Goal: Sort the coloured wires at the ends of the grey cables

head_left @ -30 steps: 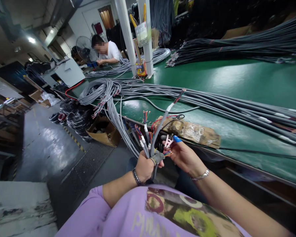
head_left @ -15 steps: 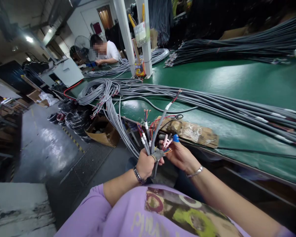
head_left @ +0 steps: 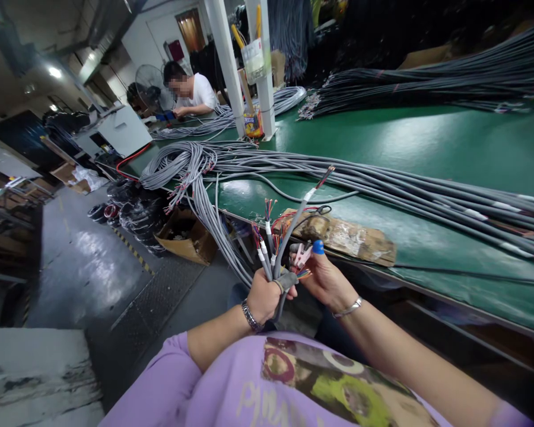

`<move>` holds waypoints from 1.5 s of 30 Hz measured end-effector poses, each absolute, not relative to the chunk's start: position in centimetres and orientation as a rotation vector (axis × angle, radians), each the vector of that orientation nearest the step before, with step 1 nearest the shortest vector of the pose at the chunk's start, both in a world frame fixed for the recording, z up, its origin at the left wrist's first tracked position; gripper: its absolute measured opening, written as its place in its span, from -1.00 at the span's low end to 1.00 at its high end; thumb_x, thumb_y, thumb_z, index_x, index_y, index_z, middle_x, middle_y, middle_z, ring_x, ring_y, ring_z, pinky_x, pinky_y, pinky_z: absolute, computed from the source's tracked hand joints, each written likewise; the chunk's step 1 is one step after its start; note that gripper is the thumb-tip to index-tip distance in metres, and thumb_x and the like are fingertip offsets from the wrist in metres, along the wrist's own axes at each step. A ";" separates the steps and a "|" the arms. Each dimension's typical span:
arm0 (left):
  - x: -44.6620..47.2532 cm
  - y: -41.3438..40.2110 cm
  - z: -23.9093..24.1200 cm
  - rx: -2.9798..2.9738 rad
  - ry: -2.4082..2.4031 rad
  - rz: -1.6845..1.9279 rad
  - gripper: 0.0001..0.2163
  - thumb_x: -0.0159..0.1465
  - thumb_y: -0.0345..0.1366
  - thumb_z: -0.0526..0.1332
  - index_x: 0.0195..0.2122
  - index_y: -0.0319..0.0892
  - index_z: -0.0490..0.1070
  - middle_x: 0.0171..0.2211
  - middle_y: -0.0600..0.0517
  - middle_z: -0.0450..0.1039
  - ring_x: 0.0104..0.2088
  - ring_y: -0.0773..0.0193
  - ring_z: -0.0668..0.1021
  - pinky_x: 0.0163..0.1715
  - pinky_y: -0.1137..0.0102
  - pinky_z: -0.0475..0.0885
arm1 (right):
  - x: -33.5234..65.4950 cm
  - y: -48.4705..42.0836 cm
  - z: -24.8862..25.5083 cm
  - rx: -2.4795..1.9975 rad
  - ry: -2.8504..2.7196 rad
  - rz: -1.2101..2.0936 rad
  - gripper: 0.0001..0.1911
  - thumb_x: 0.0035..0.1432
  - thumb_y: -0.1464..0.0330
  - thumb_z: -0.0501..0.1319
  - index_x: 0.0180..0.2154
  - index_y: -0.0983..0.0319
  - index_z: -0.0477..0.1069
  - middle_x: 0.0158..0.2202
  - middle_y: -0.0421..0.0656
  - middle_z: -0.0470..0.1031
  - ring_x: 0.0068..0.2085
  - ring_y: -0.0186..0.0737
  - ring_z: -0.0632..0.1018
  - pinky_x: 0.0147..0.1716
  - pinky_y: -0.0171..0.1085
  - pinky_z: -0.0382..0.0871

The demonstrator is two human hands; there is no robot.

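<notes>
My left hand (head_left: 264, 296) is closed around several grey cables (head_left: 291, 234), their ends pointing up and away from me. White bands sit near the stripped ends, where thin coloured wires (head_left: 269, 209) fan out. A grey wrap covers a finger of this hand. Just right of it, my right hand (head_left: 327, 279) pinches a small pale pink clip-like tool (head_left: 301, 256) between thumb and fingers. A blue cover (head_left: 318, 247) is on the thumb tip. Short coloured wires (head_left: 303, 274) stick out between the two hands, close to the right fingers.
Long grey cables (head_left: 382, 190) lie along the green table (head_left: 427, 142), with a coil (head_left: 173, 163) at the left. A worn wooden block (head_left: 351, 237) rests at the near edge. Dark cables (head_left: 418, 89) lie farther back. A co-worker (head_left: 200, 92) sits beyond a white post (head_left: 267, 101).
The cable ends in my left hand have tipped slightly to the right. The pink tool has turned a little in my right fingers and sits slightly lower.
</notes>
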State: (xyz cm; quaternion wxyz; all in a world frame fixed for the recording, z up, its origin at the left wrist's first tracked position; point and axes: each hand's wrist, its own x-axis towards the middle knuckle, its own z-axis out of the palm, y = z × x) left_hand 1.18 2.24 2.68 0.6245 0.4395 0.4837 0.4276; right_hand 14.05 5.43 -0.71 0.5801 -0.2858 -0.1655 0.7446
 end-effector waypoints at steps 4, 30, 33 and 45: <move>0.9 2.0 2.8 1.031 1.111 0.992 -0.62 -0.02 -0.02 0.35 -0.63 -0.27 0.39 -0.71 0.05 0.34 -0.68 0.41 0.38 -0.62 0.48 0.31 | 14.7 4.5 -0.5 -0.691 -0.494 1.831 -0.46 -0.03 -0.16 0.19 -0.38 0.20 0.49 -0.44 -0.14 0.52 -0.48 -0.25 0.49 -0.44 -0.25 0.41; 0.0 1.5 2.8 1.070 1.092 0.853 -0.56 -0.06 0.07 0.36 -0.60 -0.29 0.43 -0.65 -0.03 0.42 -0.62 0.34 0.43 -0.58 0.45 0.35 | 15.6 1.6 0.5 -0.997 -1.069 1.537 -0.69 -0.08 0.12 0.39 -0.49 0.22 0.47 -0.57 -0.21 0.42 -0.51 -0.32 0.35 -0.48 -0.31 0.22; 0.0 1.5 3.0 1.092 1.100 0.824 -0.57 -0.06 0.06 0.36 -0.64 -0.28 0.41 -0.67 -0.02 0.40 -0.64 0.36 0.41 -0.60 0.47 0.33 | 15.3 1.5 0.9 -0.976 -1.104 1.577 -0.70 -0.05 0.12 0.37 -0.41 0.22 0.48 -0.55 -0.20 0.46 -0.50 -0.29 0.38 -0.46 -0.30 0.24; 0.0 1.4 2.6 1.084 1.104 0.894 -0.58 -0.03 0.04 0.36 -0.65 -0.28 0.41 -0.67 -0.01 0.39 -0.63 0.37 0.41 -0.55 0.44 0.36 | 15.1 1.5 -0.6 -0.969 -0.811 1.636 -0.74 -0.11 0.21 0.42 -0.49 0.22 0.44 -0.58 -0.24 0.38 -0.54 -0.34 0.34 -0.49 -0.31 0.27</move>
